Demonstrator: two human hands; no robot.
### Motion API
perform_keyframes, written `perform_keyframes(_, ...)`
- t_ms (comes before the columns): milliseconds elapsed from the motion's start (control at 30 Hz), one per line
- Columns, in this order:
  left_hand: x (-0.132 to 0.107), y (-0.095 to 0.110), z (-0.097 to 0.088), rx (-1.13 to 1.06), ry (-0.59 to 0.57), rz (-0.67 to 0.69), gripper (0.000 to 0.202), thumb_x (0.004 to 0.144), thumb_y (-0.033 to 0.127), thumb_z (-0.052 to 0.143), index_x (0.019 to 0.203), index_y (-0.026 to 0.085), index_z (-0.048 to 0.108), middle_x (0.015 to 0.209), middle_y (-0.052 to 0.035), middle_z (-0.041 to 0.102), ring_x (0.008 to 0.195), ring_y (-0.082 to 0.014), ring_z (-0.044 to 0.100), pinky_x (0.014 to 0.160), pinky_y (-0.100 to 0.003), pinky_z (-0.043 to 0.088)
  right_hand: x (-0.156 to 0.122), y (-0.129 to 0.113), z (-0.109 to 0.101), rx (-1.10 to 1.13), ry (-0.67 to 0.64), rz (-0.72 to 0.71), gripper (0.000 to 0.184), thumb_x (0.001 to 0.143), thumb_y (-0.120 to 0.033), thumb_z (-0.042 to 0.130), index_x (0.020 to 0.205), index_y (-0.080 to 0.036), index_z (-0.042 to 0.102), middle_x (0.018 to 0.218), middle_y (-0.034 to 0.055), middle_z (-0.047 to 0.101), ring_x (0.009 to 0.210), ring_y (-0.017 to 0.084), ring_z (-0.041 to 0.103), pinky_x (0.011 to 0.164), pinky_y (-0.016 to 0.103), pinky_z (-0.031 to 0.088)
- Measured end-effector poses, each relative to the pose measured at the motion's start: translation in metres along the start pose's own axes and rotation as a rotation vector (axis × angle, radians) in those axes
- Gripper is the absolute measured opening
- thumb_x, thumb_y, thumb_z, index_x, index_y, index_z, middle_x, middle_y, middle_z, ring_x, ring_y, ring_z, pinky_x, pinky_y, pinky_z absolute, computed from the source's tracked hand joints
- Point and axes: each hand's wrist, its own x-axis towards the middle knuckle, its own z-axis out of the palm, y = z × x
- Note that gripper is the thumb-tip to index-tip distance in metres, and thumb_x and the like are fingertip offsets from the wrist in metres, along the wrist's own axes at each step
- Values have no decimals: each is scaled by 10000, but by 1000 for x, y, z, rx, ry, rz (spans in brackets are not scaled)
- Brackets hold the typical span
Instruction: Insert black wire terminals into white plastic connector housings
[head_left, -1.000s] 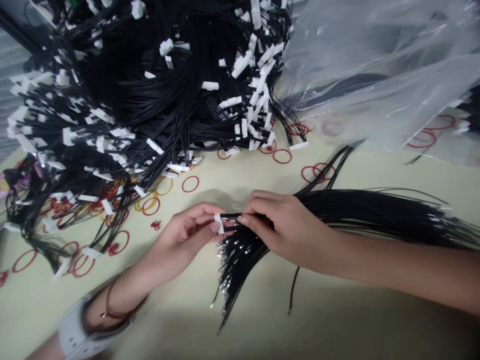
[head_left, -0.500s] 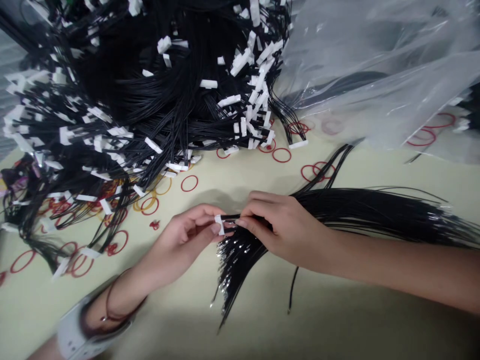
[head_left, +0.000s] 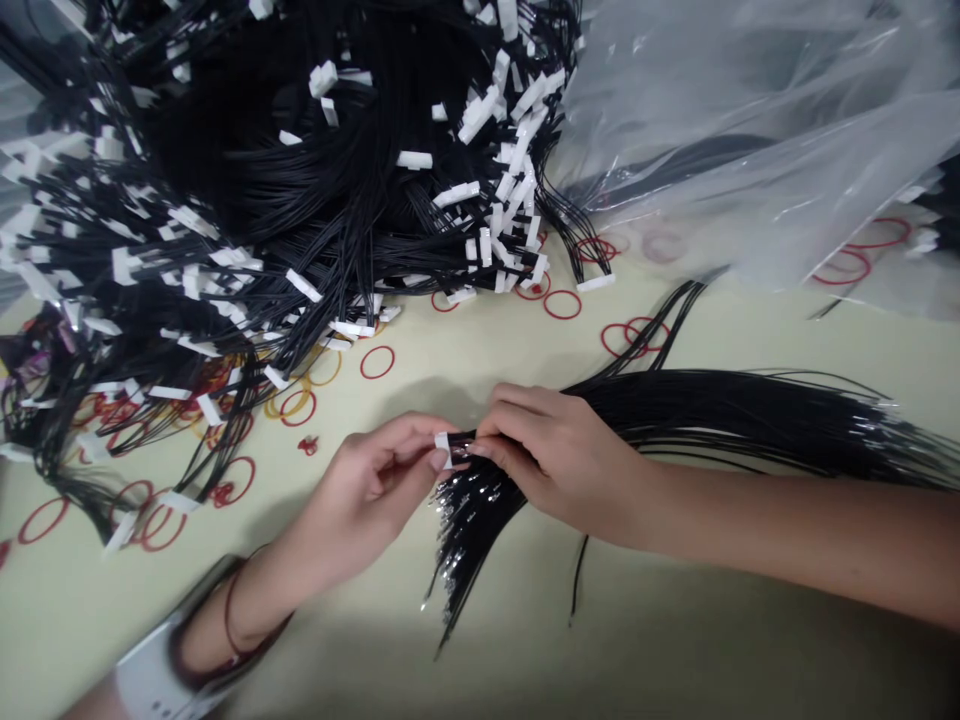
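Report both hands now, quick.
Left hand: closed, pinching a white plastic connector.
Right hand: closed, pinching black wires.

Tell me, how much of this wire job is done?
Quite a lot looks done: the heap of black wires has white plugs on its ends. In hand: the left hand pinches one white plug, and the right hand holds a wire at it. Left to do: the loose bunch of wires, with shiny tips and no plugs showing.
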Motion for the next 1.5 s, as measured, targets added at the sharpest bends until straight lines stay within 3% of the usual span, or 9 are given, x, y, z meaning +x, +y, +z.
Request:
perform_keyframes(200,9,6,-3,-255,-75,-86,97,827,182,520,897,181,586,851,-12,674,793,-120,618,739,-209,502,2,0,-4,84,36,-19,179,876,-211,409,798,-132,550,755,23,491,665,91,464,607,211,382)
perform_keyframes(333,13,5,-6,-376,-75,-117,106,823,154,534,913,174,586,904,-9,683,841,-99,627,783,-182,505,1,1,-5,85,95,-67,179,882,-217,406,922,-130,558,776,31,513,689,94,483,630,215,410)
perform_keyframes(600,12,4,-5,-433,-34,-135,103,813,140,548,901,176,587,883,6,696,833,-88,639,776,-166,512,3,2,-6,-2,151,-201,176,876,-176,400,819,-131,561,741,37,517,661,98,470,599,231,415)
perform_keyframes(767,14,3,-5,-433,50,-156,99,801,135,558,891,170,580,836,7,692,833,-104,646,776,-179,514,-1,-3,-8,-62,369,-246,100,843,-125,424,810,-152,514,850,64,509,780,122,491,660,249,435)
perform_keyframes(867,14,2,-5,-418,39,-140,112,796,130,561,899,174,574,819,0,691,811,-106,648,730,-169,519,-5,-5,-4,-24,307,-278,92,844,-122,425,826,-174,499,796,22,494,687,86,470,588,197,420)
perform_keyframes(967,13,1,-5,-394,5,-120,116,796,136,558,902,180,576,838,-5,692,799,-99,643,720,-166,513,-6,-4,2,-38,134,-216,129,854,-125,403,842,-151,529,787,29,489,661,90,452,585,213,411)
perform_keyframes(1067,13,0,-5,-384,-19,-108,110,801,147,555,903,181,579,858,-2,690,799,-86,632,736,-156,501,-4,-3,4,-4,54,-99,203,852,-78,370,952,-125,539,856,55,505,735,107,481,662,241,421)
perform_keyframes(1200,12,1,-4,-382,-43,-100,117,811,152,548,920,184,579,855,11,684,791,-73,623,751,-145,494,-2,-5,1,93,91,41,214,857,-111,398,1042,-154,496,856,16,546,751,83,511,685,211,407)
perform_keyframes(1500,12,3,-3,-389,-39,-118,113,820,126,540,921,166,571,798,21,667,792,-80,627,771,-158,513,-1,-7,0,234,100,230,132,818,-144,468,920,-210,417,712,-63,564,644,53,531,579,174,373)
